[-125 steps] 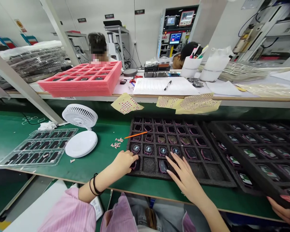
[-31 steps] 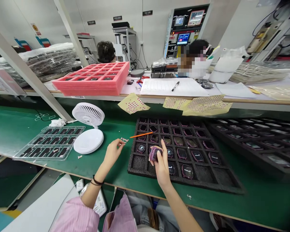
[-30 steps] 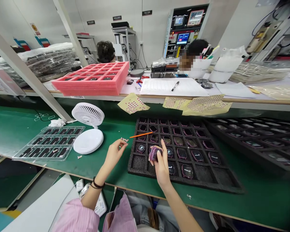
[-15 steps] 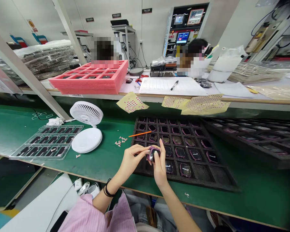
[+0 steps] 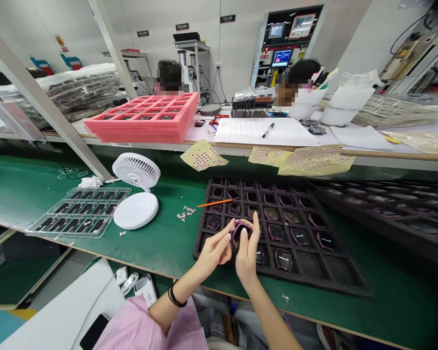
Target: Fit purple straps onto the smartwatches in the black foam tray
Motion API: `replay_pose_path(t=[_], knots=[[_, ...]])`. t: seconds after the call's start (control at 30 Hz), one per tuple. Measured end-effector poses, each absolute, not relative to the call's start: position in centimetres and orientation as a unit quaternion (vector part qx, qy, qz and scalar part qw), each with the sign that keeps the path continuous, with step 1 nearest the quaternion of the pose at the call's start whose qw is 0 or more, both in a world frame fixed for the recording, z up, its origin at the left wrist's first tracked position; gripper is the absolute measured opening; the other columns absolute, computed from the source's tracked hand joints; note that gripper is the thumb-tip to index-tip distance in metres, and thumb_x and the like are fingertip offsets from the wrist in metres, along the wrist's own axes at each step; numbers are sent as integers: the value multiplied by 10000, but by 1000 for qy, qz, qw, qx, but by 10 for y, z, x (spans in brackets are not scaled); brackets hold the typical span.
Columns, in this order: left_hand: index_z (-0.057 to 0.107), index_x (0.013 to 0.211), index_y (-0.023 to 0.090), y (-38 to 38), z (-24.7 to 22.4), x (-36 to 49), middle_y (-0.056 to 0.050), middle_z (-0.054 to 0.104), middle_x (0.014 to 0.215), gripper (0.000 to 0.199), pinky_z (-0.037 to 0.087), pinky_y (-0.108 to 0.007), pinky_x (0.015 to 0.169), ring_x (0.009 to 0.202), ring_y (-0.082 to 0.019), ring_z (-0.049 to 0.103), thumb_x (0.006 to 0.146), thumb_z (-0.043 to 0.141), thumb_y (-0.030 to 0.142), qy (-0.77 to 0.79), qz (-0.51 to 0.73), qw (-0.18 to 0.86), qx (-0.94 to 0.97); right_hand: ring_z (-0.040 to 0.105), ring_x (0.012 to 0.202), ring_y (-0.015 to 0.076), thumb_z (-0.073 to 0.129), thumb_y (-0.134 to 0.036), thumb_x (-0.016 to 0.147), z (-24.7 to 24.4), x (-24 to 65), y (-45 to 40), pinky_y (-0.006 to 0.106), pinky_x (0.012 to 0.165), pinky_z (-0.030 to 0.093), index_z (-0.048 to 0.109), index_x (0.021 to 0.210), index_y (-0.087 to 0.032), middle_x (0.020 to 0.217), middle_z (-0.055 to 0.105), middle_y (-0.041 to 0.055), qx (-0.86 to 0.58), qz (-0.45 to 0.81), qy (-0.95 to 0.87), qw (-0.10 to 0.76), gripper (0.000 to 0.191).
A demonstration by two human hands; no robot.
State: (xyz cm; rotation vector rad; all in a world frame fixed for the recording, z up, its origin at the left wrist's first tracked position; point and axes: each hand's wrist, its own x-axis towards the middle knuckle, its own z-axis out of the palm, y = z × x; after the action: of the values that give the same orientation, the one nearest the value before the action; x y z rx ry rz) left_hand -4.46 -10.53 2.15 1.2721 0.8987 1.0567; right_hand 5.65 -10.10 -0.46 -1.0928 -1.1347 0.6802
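Both hands hold one smartwatch body (image 5: 240,232), with a dark screen and a purple frame, above the foam tray. My left hand (image 5: 215,249) pinches its left edge between thumb and fingers. My right hand (image 5: 247,250) is closed around its right side, thumb over the screen and a finger raised behind. Beneath them, the black foam tray (image 5: 308,260) carries rows of similar purple-framed watches; some front pockets hold none. An orange stick (image 5: 214,202) rests across the tray's left edge. Small pinkish pieces (image 5: 184,213) lie on the green table to its left.
A white fan (image 5: 136,211) and a clear plastic tray of black parts (image 5: 81,212) stand at left. Another black foam tray (image 5: 394,214) sits at right. Above runs a shelf with a pink foam box (image 5: 142,129), papers and a pen. Two people are behind it.
The watch has been tilted between my hands, and my left fingers have curled in lower along its edge. The whole view has shifted slightly.
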Motion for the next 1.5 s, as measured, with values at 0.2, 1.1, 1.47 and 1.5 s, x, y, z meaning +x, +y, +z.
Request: replay_pose_path(t=[0.2,1.1,1.47,1.5], knots=[[201,1496,135,-107,18,-52,100,407,418,772,241,-164,386,354,-46,304,899,474,541,360,409,625,559,526,1099,192,311,-349,990,-7,56,-105,412,970,416,196,1490,-289,1203,533,84,-470,277,-527,652,516],[539,1245,160,-94,21,-52,-128,653,1187,485,529,-395,932,1096,-229,617,781,498,27,395,378,90,832,641,1024,232,513,-328,897,3,79,-108,412,869,524,50,1523,-233,1204,612,117,-497,348,-613,506,784],[520,1286,218,-98,36,-63,-84,684,1146,476,438,-439,1034,1122,-215,611,830,640,279,299,391,106,864,663,835,199,799,-350,664,26,121,-94,383,828,516,686,1084,-196,873,709,50,-289,750,-473,361,461],[516,1289,219,-99,36,-63,-80,682,1152,472,435,-433,1039,1143,-213,597,838,635,285,296,382,101,870,659,809,182,817,-319,644,24,121,-94,358,816,518,693,1068,-202,854,706,38,-289,756,-467,357,457]])
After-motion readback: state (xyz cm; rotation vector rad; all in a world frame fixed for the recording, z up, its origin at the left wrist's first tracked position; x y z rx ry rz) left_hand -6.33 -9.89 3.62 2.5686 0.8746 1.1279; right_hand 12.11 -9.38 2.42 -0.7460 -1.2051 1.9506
